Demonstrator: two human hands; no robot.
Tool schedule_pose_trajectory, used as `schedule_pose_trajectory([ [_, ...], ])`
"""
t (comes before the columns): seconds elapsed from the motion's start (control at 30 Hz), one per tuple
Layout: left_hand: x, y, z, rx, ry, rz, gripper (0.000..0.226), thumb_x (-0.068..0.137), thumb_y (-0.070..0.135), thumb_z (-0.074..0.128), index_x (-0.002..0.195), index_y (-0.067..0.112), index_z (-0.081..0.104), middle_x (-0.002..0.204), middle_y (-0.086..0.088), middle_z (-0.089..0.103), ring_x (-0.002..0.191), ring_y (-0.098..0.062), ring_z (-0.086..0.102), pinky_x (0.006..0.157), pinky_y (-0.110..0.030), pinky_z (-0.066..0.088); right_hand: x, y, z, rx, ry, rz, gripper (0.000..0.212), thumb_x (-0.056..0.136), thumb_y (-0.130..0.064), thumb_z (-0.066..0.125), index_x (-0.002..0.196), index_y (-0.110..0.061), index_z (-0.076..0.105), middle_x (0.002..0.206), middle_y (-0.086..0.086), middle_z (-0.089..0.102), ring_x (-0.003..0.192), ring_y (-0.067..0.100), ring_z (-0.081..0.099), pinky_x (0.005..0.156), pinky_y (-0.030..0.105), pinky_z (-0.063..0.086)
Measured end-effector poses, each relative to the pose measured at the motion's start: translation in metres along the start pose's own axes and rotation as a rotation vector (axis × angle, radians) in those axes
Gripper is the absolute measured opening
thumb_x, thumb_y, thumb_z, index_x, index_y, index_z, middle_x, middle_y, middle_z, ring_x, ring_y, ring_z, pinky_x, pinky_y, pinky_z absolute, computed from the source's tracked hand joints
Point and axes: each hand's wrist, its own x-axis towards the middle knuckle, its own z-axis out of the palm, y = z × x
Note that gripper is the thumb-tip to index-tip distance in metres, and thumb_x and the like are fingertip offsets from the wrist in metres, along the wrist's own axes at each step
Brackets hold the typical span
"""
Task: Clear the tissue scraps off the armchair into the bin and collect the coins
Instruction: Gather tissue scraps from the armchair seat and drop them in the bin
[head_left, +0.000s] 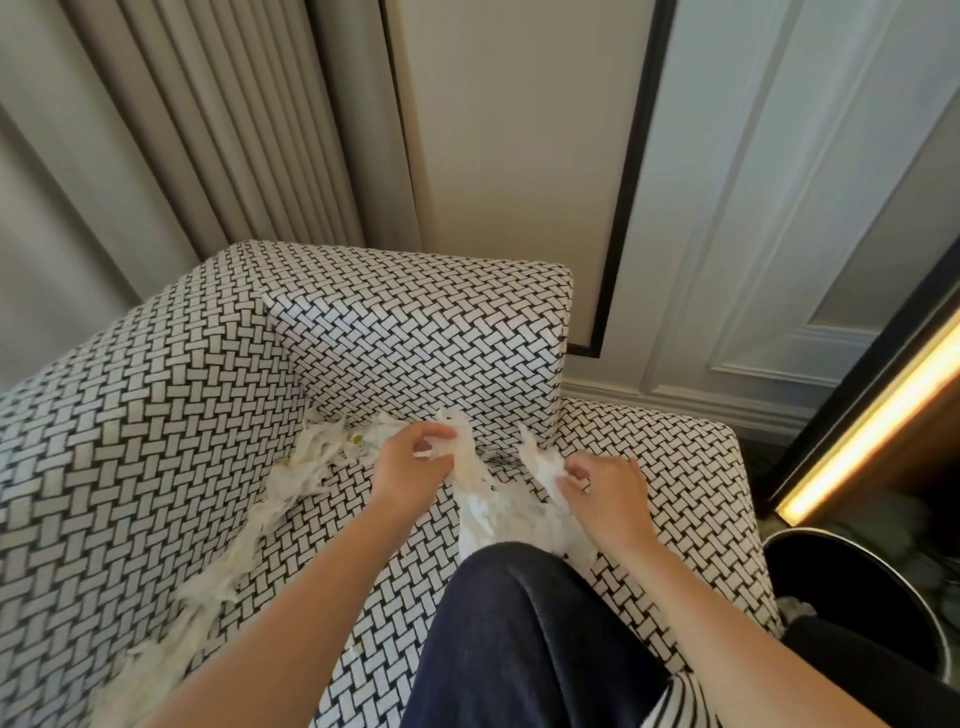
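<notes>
Your left hand (410, 467) and right hand (605, 493) each pinch a clump of tissue scraps (483, 499) on the armchair (156, 441) seat. More scraps trail off left of your left hand; the bin (852, 587) sits right of your right.

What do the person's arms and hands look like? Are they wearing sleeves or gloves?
No gloves: both the left hand and the right hand are bare. The forearms are bare too, with no sleeves, watch or bracelets showing. There may be a ring on a right-hand finger, but it's too blurry to be sure.

one head-worn wide-angle view looks steeply down, close over the armchair (415, 332) seat, facing the wall corner.
</notes>
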Motion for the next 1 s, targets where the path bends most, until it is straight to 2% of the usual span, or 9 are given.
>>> schedule_pose_trajectory([
  [0.07, 0.001, 0.008, 0.004, -0.007, -0.025, 0.018, 0.032, 0.082, -0.001, 0.061, 0.091, 0.029, 0.064, 0.108, -0.004, 0.057, 0.09, -0.022, 0.062, 0.079, -0.041, 0.057, 0.001, 0.001, -0.012, 0.159, 0.02, 0.047, 0.018, 0.091, -0.028, 0.058, 0.102, -0.016, 0.066, 0.096, 0.0, 0.071, 0.077, 0.01, 0.062, 0.088, 0.033, 0.05],
  [0.2, -0.003, 0.029, 0.021, -0.046, -0.112, 0.067, 0.031, 0.086, 0.0, 0.056, 0.093, 0.028, 0.068, 0.112, 0.0, 0.062, 0.084, -0.018, 0.061, 0.085, -0.04, 0.053, -0.003, 0.01, -0.036, 0.193, -0.045, 0.03, 0.016, 0.091, -0.025, 0.059, 0.099, -0.013, 0.066, 0.091, -0.006, 0.065, 0.078, 0.008, 0.06, 0.066, 0.008, 0.04],
  [0.4, -0.014, 0.064, 0.065, -0.085, -0.267, 0.11, 0.033, 0.087, -0.002, 0.054, 0.086, 0.027, 0.069, 0.116, -0.003, 0.063, 0.079, -0.024, 0.055, 0.085, -0.041, 0.051, -0.014, 0.041, -0.068, 0.277, -0.063, 0.117, 0.006, 0.089, -0.021, 0.061, 0.095, -0.023, 0.062, 0.082, -0.015, 0.06, 0.073, -0.001, 0.056, 0.058, 0.008, 0.037],
  [0.5, -0.02, 0.081, 0.1, -0.053, -0.348, 0.155, 0.029, 0.087, -0.001, 0.055, 0.097, 0.021, 0.071, 0.118, 0.0, 0.062, 0.079, -0.021, 0.056, 0.083, -0.033, 0.051, -0.023, 0.065, -0.089, 0.372, -0.025, 0.219, 0.009, 0.089, -0.02, 0.062, 0.097, -0.017, 0.063, 0.087, -0.014, 0.061, 0.08, -0.004, 0.055, 0.068, 0.012, 0.043],
  [0.57, -0.024, 0.092, 0.123, -0.038, -0.397, 0.197, 0.027, 0.088, 0.001, 0.055, 0.099, 0.02, 0.071, 0.119, 0.001, 0.061, 0.079, -0.021, 0.054, 0.083, -0.035, 0.052, -0.029, 0.083, -0.102, 0.433, -0.01, 0.297, 0.017, 0.089, -0.021, 0.061, 0.104, -0.012, 0.064, 0.098, -0.008, 0.064, 0.086, 0.0, 0.057, 0.076, 0.018, 0.045],
  [0.7, -0.036, 0.116, 0.177, -0.049, -0.525, 0.223, 0.028, 0.089, 0.001, 0.054, 0.099, 0.022, 0.07, 0.125, -0.001, 0.058, 0.104, -0.014, 0.057, 0.097, -0.032, 0.047, -0.04, 0.121, -0.125, 0.604, 0.049, 0.433, 0.014, 0.091, -0.023, 0.058, 0.103, -0.018, 0.062, 0.105, -0.004, 0.064, 0.095, 0.007, 0.059, 0.082, 0.022, 0.045],
  [0.8, -0.043, 0.129, 0.212, -0.046, -0.607, 0.239, 0.028, 0.09, 0.003, 0.053, 0.102, 0.024, 0.069, 0.128, -0.001, 0.055, 0.112, -0.022, 0.055, 0.09, -0.025, 0.049, -0.048, 0.147, -0.138, 0.745, 0.138, 0.54, 0.006, 0.092, -0.02, 0.057, 0.093, -0.025, 0.057, 0.1, -0.006, 0.059, 0.092, 0.008, 0.057, 0.09, 0.03, 0.048],
  [0.9, -0.049, 0.137, 0.252, -0.049, -0.66, 0.257, 0.029, 0.09, 0.001, 0.052, 0.108, 0.018, 0.068, 0.126, 0.001, 0.056, 0.107, -0.017, 0.056, 0.074, -0.014, 0.047, -0.054, 0.184, -0.149, 0.886, 0.193, 0.663, 0.022, 0.093, -0.021, 0.056, 0.113, -0.013, 0.059, 0.116, 0.006, 0.062, 0.106, 0.02, 0.06, 0.095, 0.039, 0.049],
  [1.0, -0.053, 0.14, 0.294, -0.064, -0.74, 0.241, 0.028, 0.091, 0.004, 0.052, 0.109, 0.018, 0.068, 0.121, 0.001, 0.058, 0.089, -0.005, 0.057, 0.07, -0.012, 0.047, -0.062, 0.223, -0.155, 1.024, 0.271, 0.769, 0.024, 0.094, -0.018, 0.054, 0.116, -0.01, 0.06, 0.118, 0.011, 0.062, 0.109, 0.025, 0.059, 0.095, 0.04, 0.049],
])
